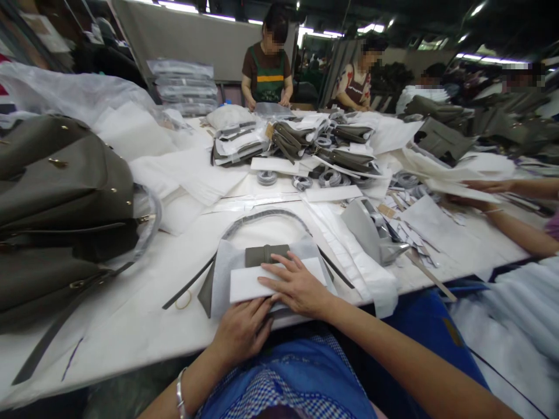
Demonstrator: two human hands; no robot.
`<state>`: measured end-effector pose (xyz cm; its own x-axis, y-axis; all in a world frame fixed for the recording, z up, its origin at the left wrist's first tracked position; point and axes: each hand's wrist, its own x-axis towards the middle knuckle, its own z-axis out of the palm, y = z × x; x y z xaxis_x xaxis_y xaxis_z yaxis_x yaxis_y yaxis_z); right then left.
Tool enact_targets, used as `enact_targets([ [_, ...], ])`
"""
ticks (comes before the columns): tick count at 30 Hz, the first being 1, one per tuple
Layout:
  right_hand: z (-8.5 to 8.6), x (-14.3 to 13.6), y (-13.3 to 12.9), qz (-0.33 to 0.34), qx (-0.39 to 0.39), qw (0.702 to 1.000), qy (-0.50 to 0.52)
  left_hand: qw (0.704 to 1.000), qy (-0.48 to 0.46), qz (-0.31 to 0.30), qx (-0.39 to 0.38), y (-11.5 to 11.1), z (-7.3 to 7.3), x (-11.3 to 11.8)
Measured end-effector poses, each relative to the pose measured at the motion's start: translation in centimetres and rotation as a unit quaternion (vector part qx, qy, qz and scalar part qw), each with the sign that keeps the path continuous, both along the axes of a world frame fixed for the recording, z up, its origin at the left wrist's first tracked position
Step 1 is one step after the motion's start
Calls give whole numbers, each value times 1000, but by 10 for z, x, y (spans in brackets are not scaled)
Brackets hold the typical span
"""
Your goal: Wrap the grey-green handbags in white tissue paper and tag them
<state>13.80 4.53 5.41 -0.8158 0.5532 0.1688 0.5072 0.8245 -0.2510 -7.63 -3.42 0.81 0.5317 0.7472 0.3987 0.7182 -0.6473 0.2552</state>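
Observation:
A dark olive handbag lies at the table's front edge, its flap (254,256) showing and its wrapped handle (266,216) arching away from me. White sheet material and a white foam strip (247,284) cover much of its front. My right hand (299,286) rests on the strip with fingers spread. My left hand (245,326) is at the strip's lower edge, fingers bent together against the bag; what they grip, if anything, is hidden. Dark straps (190,283) stick out at both sides of the bag.
Large olive bags (65,192) fill the left side. Behind are white sheets (187,186), wrapped bags (292,139) and rolled handles (331,178). A tape dispenser (371,233) stands right of the bag, near scattered tags (410,233). Another person's arms (515,218) reach in from the right; people work opposite.

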Motion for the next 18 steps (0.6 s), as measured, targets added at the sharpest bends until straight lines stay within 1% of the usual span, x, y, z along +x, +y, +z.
enact_targets([
  [3,-5,0,-1,10,10,1000,17,1000,-7,-12,5,-1,-1,-1],
  [5,-5,0,0,10,8,1000,18,1000,-9,-6,8,-1,-2,-1],
  [7,0,-2,1,6,8,1000,10,1000,-9,3,8,0,-1,-1],
  [9,9,-5,3,3,13,1000,-4,1000,-7,5,6,0,-1,0],
  [11,17,-9,5,7,20,1000,-10,1000,-1,6,0,0,0,0],
  [13,22,-13,5,17,27,999,-3,1000,6,10,-2,-1,0,0],
  [15,20,-14,6,31,32,999,10,1000,12,12,4,-1,0,0],
  [18,11,-12,9,41,33,998,16,999,18,8,32,0,-2,-1],
])
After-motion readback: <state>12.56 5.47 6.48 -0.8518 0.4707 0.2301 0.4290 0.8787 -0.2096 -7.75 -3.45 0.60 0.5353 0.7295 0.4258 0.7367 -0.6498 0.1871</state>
